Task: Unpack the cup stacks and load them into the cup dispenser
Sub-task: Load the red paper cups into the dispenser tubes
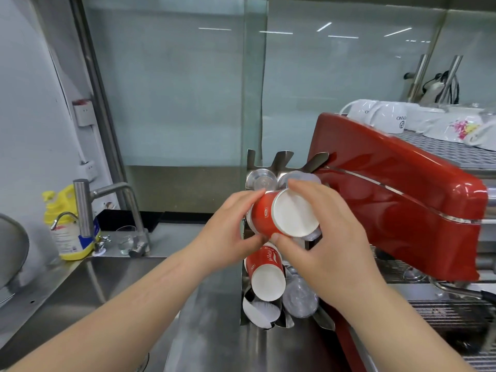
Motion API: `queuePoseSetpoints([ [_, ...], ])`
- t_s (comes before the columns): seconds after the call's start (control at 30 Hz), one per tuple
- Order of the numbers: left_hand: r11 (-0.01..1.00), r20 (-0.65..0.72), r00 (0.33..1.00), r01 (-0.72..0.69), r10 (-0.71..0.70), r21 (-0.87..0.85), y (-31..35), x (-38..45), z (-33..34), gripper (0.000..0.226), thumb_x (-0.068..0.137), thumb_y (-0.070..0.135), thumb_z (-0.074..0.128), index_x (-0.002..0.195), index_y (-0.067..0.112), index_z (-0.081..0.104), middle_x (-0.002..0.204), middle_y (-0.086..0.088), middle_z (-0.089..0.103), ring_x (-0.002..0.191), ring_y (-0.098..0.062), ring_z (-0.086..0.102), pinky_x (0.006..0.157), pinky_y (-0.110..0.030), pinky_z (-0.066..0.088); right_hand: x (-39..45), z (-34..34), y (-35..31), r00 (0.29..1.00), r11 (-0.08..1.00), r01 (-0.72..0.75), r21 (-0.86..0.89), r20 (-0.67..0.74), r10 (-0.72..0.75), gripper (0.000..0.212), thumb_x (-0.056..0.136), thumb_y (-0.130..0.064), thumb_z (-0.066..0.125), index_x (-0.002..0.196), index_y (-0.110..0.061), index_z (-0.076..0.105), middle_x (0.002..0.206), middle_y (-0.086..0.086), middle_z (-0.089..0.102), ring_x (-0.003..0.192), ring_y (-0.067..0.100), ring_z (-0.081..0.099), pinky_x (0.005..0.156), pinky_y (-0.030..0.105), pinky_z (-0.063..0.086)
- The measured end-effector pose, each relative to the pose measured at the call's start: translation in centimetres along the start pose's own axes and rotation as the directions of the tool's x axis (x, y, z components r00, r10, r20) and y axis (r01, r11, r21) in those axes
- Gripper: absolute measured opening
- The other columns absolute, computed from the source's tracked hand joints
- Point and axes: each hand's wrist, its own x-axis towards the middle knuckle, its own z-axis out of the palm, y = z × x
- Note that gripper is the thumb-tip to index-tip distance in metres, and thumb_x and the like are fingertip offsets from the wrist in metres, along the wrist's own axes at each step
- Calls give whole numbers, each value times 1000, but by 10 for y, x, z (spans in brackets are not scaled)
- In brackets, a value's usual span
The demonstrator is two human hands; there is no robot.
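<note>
- While the left hand [228,232] curls its fingers round the side of the red cup stack [284,213], the loading seems to be in its middle part, not at the end.
- Between the two hands, the red cup stack lies tilted; its long axis runs from the camera down and away into the cup dispenser [248,277], and its white bottom faces up toward the camera. The open mouths point into the rack, as I judge.
- Just below the hands, a second red stack [264,275] already sits in a lower slot, pointing the same way; beside it and above the hands are clear plastic cups [299,298], so these slots look filled.
- The right hand [330,237] grips the white end of the stack, thumb below and fingers over the top.
- What is left: to push this stack fully in. I see no wrapping, and whether more stacks wait I cannot tell.
</note>
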Motion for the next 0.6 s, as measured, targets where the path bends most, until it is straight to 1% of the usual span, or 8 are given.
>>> queuePoseSetpoints([
  [0.07,1000,6,1000,2,-2,-22,-4,-2,4,79,75,17,76,145,23,41,140,5,46,135,-7,40,107,-39,42,-7,8,4,1000,1000,5,8,7,-5,72,68,-15,82,132,-27,50,130,-16,50,126,-1,42,103,17,35],
  [0.1,999,14,1000,3,-3,-33,-6,-4,5,78,75,15,75,144,24,41,140,5,45,135,-7,39,108,-39,41,-10,12,5,1000,1000,1,18,14,-1,72,69,-14,81,132,-27,50,132,-13,50,127,4,43,103,18,35],
  [0.2,998,40,999,7,-5,-57,-9,-8,9,76,75,18,73,144,25,41,141,9,45,136,-8,38,109,-37,40,-20,20,8,999,999,26,45,28,-27,67,70,-14,76,131,-25,51,133,-10,46,128,3,41,105,14,31],
  [0.23,998,48,999,8,-5,-61,-10,-10,11,76,75,20,73,144,24,41,141,9,44,136,-8,38,109,-37,40,-24,23,9,999,998,32,50,35,-33,66,70,-14,75,131,-24,51,135,-8,46,129,5,41,106,16,32],
  [0.33,998,66,998,19,-15,-60,-17,-14,16,77,76,26,73,146,23,39,144,8,42,138,-8,36,109,-38,40,-33,29,14,998,999,21,48,56,-23,64,71,-18,74,131,-24,51,137,-3,46,131,12,42,106,29,38],
  [0.4,997,74,997,37,-33,-62,-21,-15,19,77,78,26,75,146,25,38,145,8,41,138,-8,34,110,-38,39,-35,33,17,998,999,3,49,69,-7,64,72,-20,71,131,-28,48,138,-4,45,132,12,41,105,32,39],
  [0.47,997,68,997,33,-29,-64,-24,-15,21,76,80,25,76,145,26,38,145,11,40,139,-7,33,110,-36,38,-37,37,18,997,999,-2,53,81,-2,61,74,-24,68,131,-32,47,139,-6,43,132,11,40,105,31,38],
  [0.6,996,63,997,48,-43,-77,-28,-15,23,76,80,24,76,146,28,37,144,12,41,139,-7,33,109,-35,39,-37,46,23,996,999,5,35,91,-8,58,75,-26,63,131,-32,48,141,-7,41,132,11,41,106,28,38],
])
